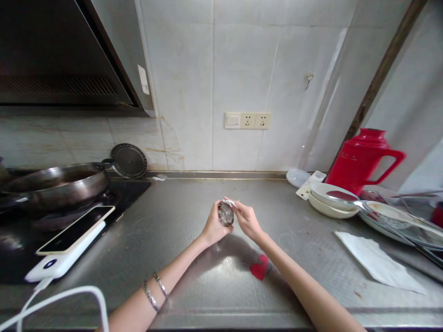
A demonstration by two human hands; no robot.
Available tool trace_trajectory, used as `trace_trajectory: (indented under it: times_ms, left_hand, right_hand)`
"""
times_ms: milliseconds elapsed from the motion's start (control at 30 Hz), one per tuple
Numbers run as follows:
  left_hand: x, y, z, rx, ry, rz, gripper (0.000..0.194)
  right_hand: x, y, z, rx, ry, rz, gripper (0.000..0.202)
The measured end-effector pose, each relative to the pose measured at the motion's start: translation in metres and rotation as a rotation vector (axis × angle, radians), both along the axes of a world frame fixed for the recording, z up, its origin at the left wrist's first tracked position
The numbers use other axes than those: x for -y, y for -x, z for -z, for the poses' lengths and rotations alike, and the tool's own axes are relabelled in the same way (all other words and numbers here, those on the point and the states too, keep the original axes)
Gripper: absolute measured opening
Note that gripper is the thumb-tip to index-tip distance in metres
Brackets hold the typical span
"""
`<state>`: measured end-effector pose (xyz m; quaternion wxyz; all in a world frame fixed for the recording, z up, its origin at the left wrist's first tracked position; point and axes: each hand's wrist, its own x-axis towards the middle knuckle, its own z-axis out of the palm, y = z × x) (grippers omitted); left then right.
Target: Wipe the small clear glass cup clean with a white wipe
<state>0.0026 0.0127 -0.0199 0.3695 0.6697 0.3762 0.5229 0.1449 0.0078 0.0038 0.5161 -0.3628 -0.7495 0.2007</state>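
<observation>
Both hands meet above the middle of the steel counter (166,249). My left hand (215,227) is closed round the side of a small, round, clear-and-grey object that looks like a glass (226,214), its circular end facing me. My right hand (246,218) is closed at the glass's upper right edge. A white scrap that looks like tissue (229,202) shows at its fingertips, against the rim. Fingers hide part of the glass and most of the scrap. Below the right wrist, a red heart-shaped piece (259,267) lies on the counter.
On the left are a pan (65,184) on the stove, a phone (78,230) on a white power bank (65,258), and a white cable (69,291). To the right stand stacked bowls (328,207), a red thermos (360,161), plates, and a white paper sheet (380,263).
</observation>
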Motion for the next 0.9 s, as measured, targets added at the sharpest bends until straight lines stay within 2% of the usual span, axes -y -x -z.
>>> trace_trajectory:
  times_ms: [133,300,667,900]
  left_hand:
    - [0.002,-0.001,-0.004,0.070,0.059,0.033,0.077]
    - [-0.004,0.000,-0.002,0.125,0.064,0.014,0.077]
    - [-0.004,0.002,-0.006,0.153,0.042,0.020,0.072]
    - [-0.006,0.005,-0.008,0.154,0.115,0.026,0.072]
  right_hand:
    - [0.001,-0.001,0.002,0.083,-0.139,-0.014,0.036]
    - [0.003,-0.003,0.002,0.182,-0.308,-0.015,0.041]
    - [0.010,0.000,-0.001,0.311,-0.512,-0.008,0.047]
    - [0.013,0.000,-0.004,0.365,-0.589,-0.085,0.044]
